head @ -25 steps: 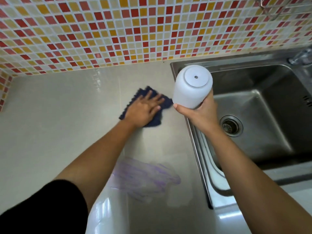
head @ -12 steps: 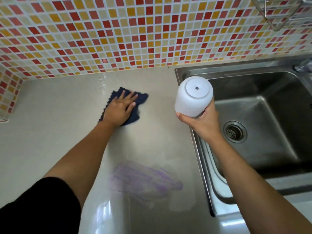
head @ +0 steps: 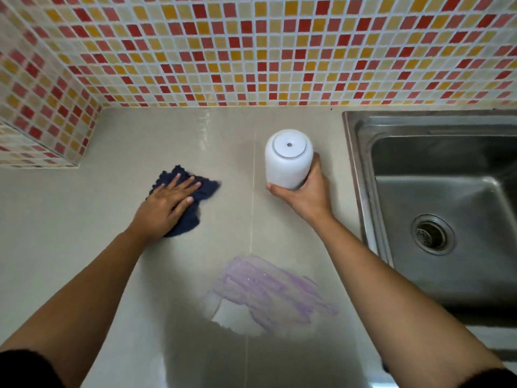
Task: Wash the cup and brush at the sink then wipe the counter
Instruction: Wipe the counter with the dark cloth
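My left hand (head: pixel 167 204) presses flat on a dark blue cloth (head: pixel 205 189) on the beige counter (head: pixel 70 219), fingers spread over it. A white cup (head: pixel 288 161) is held upside down, base facing up, by my right hand (head: pixel 306 196), above the counter to the left of the sink. A purple smear (head: pixel 268 289) lies on the counter nearer to me, between my two arms. No brush is in view.
A steel sink (head: pixel 361 169) with its drain (head: pixel 432 235) fills the right side. A mosaic tile wall (head: pixel 251 51) in red, orange and cream runs along the back and turns at the left corner (head: pixel 42 130).
The view has shifted left, so the sink sits further right. My left hand slid the cloth leftward along the counter. The cup moved from over the sink's edge to above the counter.
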{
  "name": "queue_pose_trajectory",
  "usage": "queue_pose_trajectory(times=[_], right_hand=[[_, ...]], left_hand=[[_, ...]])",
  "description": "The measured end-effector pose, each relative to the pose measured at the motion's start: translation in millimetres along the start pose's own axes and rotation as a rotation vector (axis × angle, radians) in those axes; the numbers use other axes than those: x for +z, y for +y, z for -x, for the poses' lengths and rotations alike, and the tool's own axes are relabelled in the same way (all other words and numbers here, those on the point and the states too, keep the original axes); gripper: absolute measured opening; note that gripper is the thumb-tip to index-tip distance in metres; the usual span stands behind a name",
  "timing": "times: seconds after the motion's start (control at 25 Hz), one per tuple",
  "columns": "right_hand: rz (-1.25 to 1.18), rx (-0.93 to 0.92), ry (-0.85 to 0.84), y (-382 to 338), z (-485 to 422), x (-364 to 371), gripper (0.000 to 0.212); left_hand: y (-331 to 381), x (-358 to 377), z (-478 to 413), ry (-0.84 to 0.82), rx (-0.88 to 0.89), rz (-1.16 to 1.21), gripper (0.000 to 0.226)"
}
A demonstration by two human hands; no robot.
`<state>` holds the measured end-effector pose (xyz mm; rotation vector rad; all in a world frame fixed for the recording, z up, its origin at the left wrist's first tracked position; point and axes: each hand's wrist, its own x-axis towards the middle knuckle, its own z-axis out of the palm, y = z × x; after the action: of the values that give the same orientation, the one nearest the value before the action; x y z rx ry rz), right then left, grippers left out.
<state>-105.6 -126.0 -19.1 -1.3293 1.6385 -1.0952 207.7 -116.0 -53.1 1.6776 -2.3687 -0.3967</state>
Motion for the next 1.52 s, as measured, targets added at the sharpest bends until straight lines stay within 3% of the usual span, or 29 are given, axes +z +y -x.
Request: queue_pose_trajectory(times=[0.08,0.2,0.36,0.48,0.56,0.68,0.84,0.96,1.08,1.2,1.32,1.52], right_hand=[[-0.014,0.012,-0.002,1.4,0.0,9.9,0.086],[-0.001,0.008,-0.045,3.1,-4.6,9.2,0.091],[0.138,0.001,-0.249,18.0,-1.7,-10.0,0.123],[0.532,-0.093,-0.244,34.0,30.9,-43.7,0.093],[0.739,-0.169,-0.202,46.7,57.3,-66.9,0.079],[0.973,-0.188,-0.235,68.4,77.4,-83.2,0.078],[1.041,-0.226,-0.226,75.8,84.7,-86.3,0.073],[1.037,-0.229,-0.208,75.7,84.0,-85.1,0.070],[1.045,-0.227,-0.198,74.2,83.8,-83.8,0.070],[1.059,-0.241,-0.190,74.8,85.1,-82.9,0.071],[1.051,-0.232,-0.194,73.4,84.6,-82.7,0.072],[1.054,-0.226,-0.193,73.8,85.5,-83.8,0.072]], left_hand=[[-2.1,-1.4,17.5,0.033,-0.106,0.003,0.062],[3.0,0.0,72.0,0.009,-0.101,-0.003,0.062],[-14.1,-10.7,139.9,-0.078,-0.196,-0.209,0.072],[-21.5,-17.0,110.2,-0.042,-0.543,-0.193,0.073],[-17.2,-13.8,78.1,-0.050,-0.646,-0.189,0.068],[5.9,-10.9,73.5,-0.136,-0.471,-0.195,0.073],[45.8,-1.2,173.3,-0.147,-0.329,-0.165,0.073],[44.1,0.1,230.4,-0.078,-0.498,-0.134,0.069],[46.4,3.8,194.2,0.014,-0.795,-0.128,0.056],[95.8,25.0,164.5,-0.009,-0.620,-0.150,0.068],[136.3,43.1,190.6,-0.053,-0.500,-0.164,0.075],[150.4,49.5,215.5,0.027,-0.644,-0.101,0.062]])
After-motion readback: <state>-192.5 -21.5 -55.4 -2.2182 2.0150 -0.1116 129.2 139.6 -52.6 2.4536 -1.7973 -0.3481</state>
